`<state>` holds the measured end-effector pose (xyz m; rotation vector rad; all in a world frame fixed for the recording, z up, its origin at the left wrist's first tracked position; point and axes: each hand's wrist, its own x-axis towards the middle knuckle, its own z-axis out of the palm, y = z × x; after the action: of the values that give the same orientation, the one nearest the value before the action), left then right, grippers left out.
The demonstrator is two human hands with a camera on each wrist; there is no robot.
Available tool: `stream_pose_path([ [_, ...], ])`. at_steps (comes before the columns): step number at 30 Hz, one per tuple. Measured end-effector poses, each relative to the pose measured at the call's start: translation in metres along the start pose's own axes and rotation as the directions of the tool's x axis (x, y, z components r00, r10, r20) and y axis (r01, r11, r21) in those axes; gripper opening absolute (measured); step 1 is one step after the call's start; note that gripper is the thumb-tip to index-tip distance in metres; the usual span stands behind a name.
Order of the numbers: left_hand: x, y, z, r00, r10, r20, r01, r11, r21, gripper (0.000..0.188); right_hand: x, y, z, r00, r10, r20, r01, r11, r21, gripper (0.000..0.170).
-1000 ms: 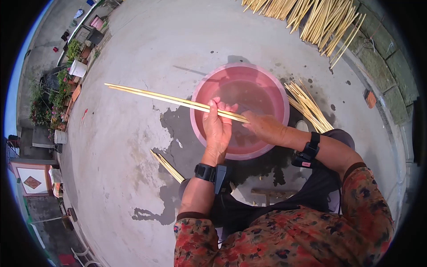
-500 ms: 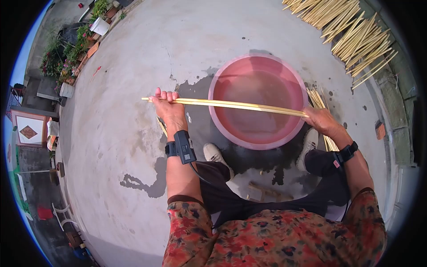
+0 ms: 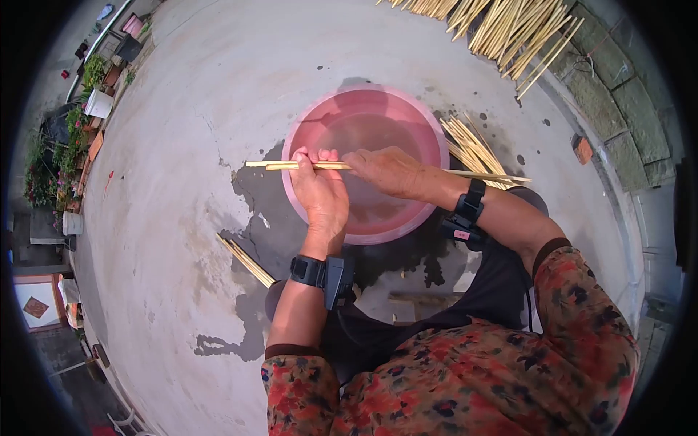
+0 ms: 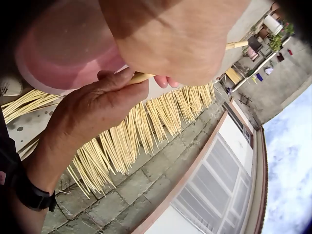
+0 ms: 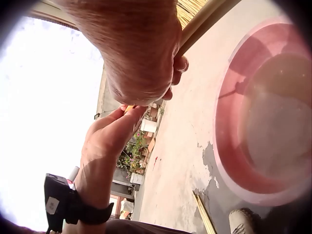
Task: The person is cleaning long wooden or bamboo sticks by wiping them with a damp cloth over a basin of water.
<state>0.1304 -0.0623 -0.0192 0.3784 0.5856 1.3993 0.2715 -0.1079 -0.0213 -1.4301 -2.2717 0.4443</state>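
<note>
Two thin pale sticks (image 3: 280, 166) lie side by side across the near half of a pink basin (image 3: 291, 138) of murky water. My left hand (image 3: 320, 192) grips them near their left ends, thumb in front and fingertips showing behind. Close to it, my right hand (image 3: 389, 171) is wrapped round the same sticks with its back upward; its palm is hidden. The long ends of the sticks (image 3: 502, 176) come out beyond the right forearm. In the right wrist view, a stick (image 5: 204, 24) passes out from under the right hand.
A bundle of sticks (image 3: 476, 149) lies right of the basin, and a few sticks (image 3: 243, 260) lie at left. A long spread of sticks (image 3: 512, 36) runs along the stone edging (image 3: 625, 109). Wet patches mark the concrete near my feet. Potted plants (image 3: 76, 131) stand far left.
The hands spread wide along the sticks, then came together near the left ends. The sticks, earlier reaching far left, now reach out to the right. The head view has shifted too.
</note>
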Motion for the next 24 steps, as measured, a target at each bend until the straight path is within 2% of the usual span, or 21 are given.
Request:
stream_pose_path([
  [2, -0.001, -0.002, 0.006, 0.999, -0.04, -0.016, 0.04, 0.999, 0.007, 0.017, 0.007, 0.001, 0.003, 0.996, -0.021, -0.087, 0.023, 0.999, 0.026, 0.017],
  [3, 0.002, 0.004, 0.005, 0.995, -0.076, 0.065, 0.077, 0.997, -0.003, 0.015, 0.008, 0.004, 0.0, 0.996, -0.019, -0.085, 0.021, 1.0, 0.023, 0.017],
  [4, 0.006, 0.01, 0.003, 0.983, -0.107, 0.147, 0.11, 0.994, -0.008, 0.013, 0.009, 0.009, -0.004, 0.998, 0.054, 0.038, -0.061, 0.973, 0.221, 0.021],
  [5, 0.012, 0.013, -0.006, 0.931, -0.145, 0.335, 0.163, 0.986, -0.024, 0.013, 0.011, 0.013, -0.008, 0.98, 0.099, 0.171, -0.161, 0.903, 0.398, 0.026],
  [6, 0.011, 0.016, -0.007, 0.931, -0.146, 0.335, 0.163, 0.986, -0.024, 0.013, 0.01, 0.012, -0.016, 0.98, 0.099, 0.171, -0.161, 0.903, 0.398, 0.026],
  [8, 0.008, 0.021, -0.003, 0.893, -0.221, 0.392, 0.196, 0.975, 0.101, 0.017, 0.006, 0.008, -0.034, 0.93, 0.1, 0.355, -0.315, 0.715, 0.624, 0.036],
  [9, 0.006, 0.021, 0.001, 0.892, -0.223, 0.392, 0.199, 0.975, 0.103, 0.017, 0.005, 0.007, -0.037, 0.93, 0.101, 0.354, -0.316, 0.714, 0.625, 0.036],
  [11, 0.001, 0.022, 0.009, 0.913, -0.204, 0.353, 0.163, 0.976, 0.142, 0.02, 0.003, 0.005, -0.038, 0.865, 0.165, 0.474, -0.477, 0.562, 0.675, 0.037],
  [12, 0.001, 0.022, 0.009, 0.913, -0.205, 0.353, 0.164, 0.976, 0.143, 0.02, 0.003, 0.005, -0.036, 0.865, 0.165, 0.474, -0.478, 0.561, 0.676, 0.037],
  [14, 0.004, 0.018, 0.011, 0.908, -0.189, 0.374, 0.141, 0.978, 0.153, 0.022, 0.004, 0.006, -0.029, 0.946, 0.147, 0.287, -0.305, 0.699, 0.647, 0.036],
  [18, 0.001, 0.007, 0.012, 0.898, -0.202, 0.391, 0.106, 0.961, 0.254, 0.021, 0.002, 0.003, -0.027, 0.974, 0.132, 0.182, -0.218, 0.752, 0.622, 0.035],
  [20, -0.005, 0.001, 0.014, 0.896, -0.252, 0.366, 0.133, 0.938, 0.32, 0.021, 0.0, -0.002, -0.028, 0.99, 0.13, 0.059, -0.138, 0.769, 0.624, 0.034],
  [24, -0.002, -0.005, 0.014, 0.872, -0.284, 0.4, 0.122, 0.915, 0.385, 0.02, 0.002, 0.002, -0.029, 0.988, 0.137, 0.072, -0.152, 0.761, 0.631, 0.034],
])
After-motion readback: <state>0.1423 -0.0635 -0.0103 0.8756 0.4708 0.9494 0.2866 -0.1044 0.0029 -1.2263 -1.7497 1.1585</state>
